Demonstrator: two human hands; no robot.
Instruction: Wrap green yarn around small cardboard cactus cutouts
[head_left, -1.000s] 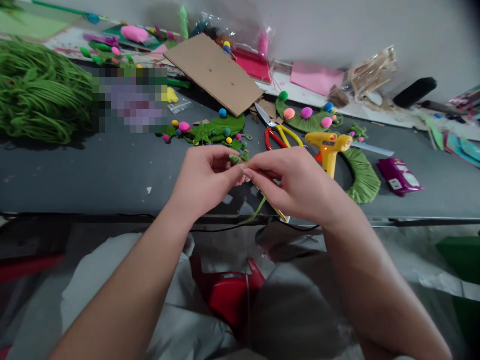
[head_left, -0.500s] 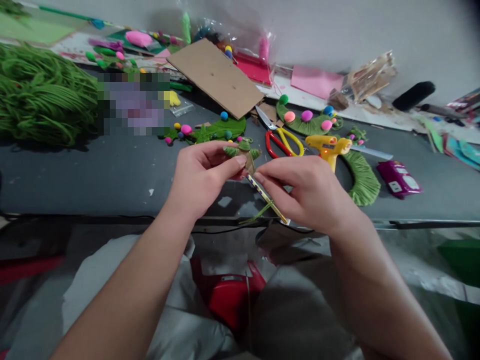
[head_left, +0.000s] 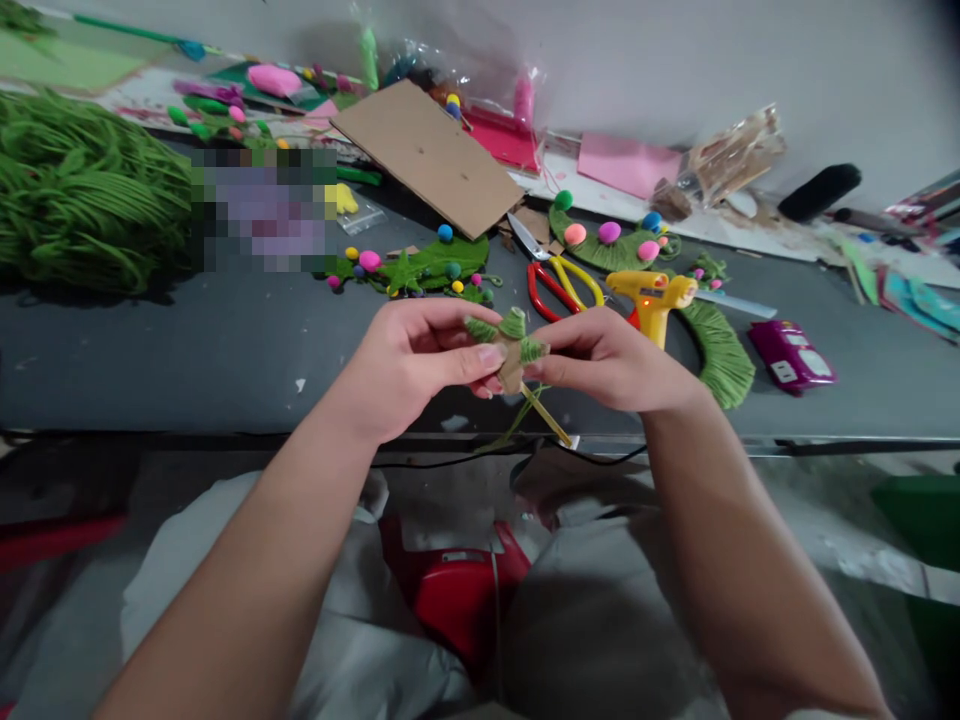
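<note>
A small cardboard star [head_left: 511, 366], partly wrapped in green yarn, is pinched between my two hands above the table's front edge. My left hand [head_left: 424, 355] grips its left side, thumb flat on the bare cardboard. At the star's right point, the thumb and fingertips of my right hand [head_left: 611, 360] close on the yarn-covered tip. Below the star, a thin yellowish pencil-like stick [head_left: 550, 414] lies at the table edge, its upper end hidden behind the star. Loose green yarn strands [head_left: 516, 425] cross it.
Beyond my hands lie scissors [head_left: 564, 280] with red and yellow handles and a yellow glue gun [head_left: 651, 298]. A yarn-wrapped ring [head_left: 724, 355] and a purple packet [head_left: 792, 355] are at right. Green yarn [head_left: 90, 190] heaps at left; a cardboard sheet [head_left: 431, 155] lies behind.
The star has moved slightly right and down and turned. My right hand has shifted from beside the stick up to the star's right point.
</note>
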